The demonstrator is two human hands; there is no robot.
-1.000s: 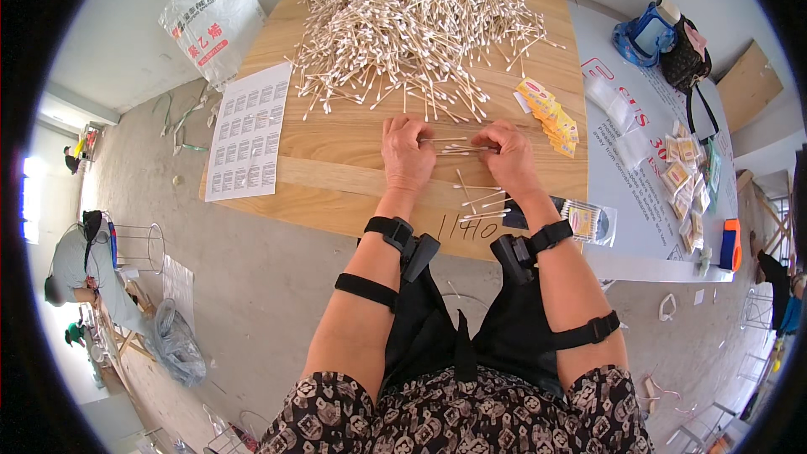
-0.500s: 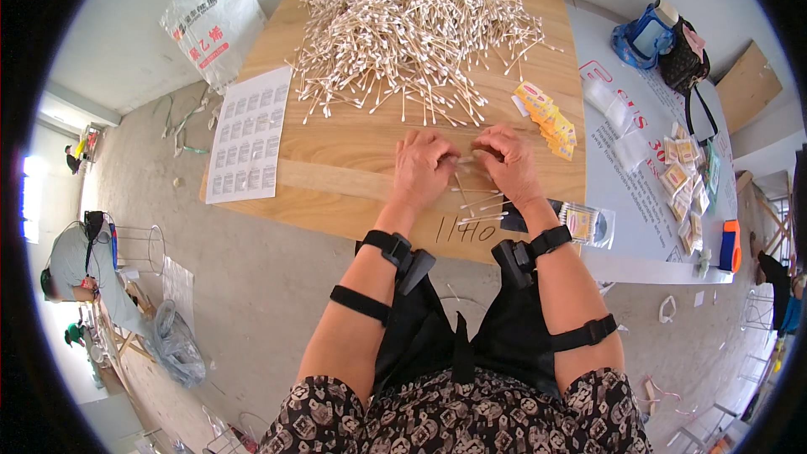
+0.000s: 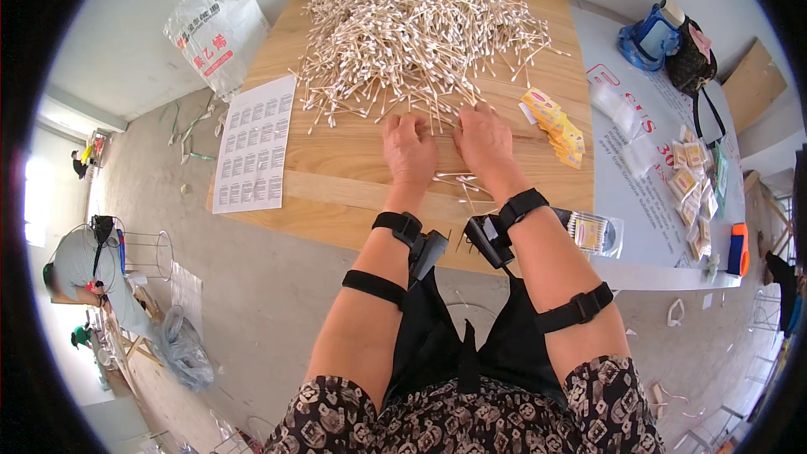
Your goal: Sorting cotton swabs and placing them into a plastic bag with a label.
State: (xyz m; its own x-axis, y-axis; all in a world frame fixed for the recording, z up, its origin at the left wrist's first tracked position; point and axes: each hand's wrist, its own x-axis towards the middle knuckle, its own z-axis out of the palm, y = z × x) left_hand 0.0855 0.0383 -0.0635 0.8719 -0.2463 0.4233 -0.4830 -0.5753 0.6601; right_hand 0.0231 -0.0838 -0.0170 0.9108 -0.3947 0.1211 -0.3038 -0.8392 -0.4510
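Observation:
A big heap of cotton swabs (image 3: pixel 412 29) covers the far part of the wooden table (image 3: pixel 336 160). My left hand (image 3: pixel 409 151) rests at the heap's near edge, its fingers curled in. Close by on the right, my right hand (image 3: pixel 483 139) also has its fingers bent together, the tips among the nearest swabs. Whatever either hand holds is hidden under the fingers. A few loose swabs (image 3: pixel 458 178) lie on the wood between my wrists, partly covered by my right forearm.
Right of my hands lie yellow cards (image 3: pixel 555 128). A clear pack of swabs (image 3: pixel 591 234) sits at the table's near right corner, a printed label sheet (image 3: pixel 255 145) at the left. Filled packs (image 3: pixel 691 185) and bags (image 3: pixel 651 36) occupy the grey surface to the right.
Both hands have moved forward from the loose swabs to the near edge of the heap. They are lower-wristed and slightly farther apart, with fingertips now against the heap.

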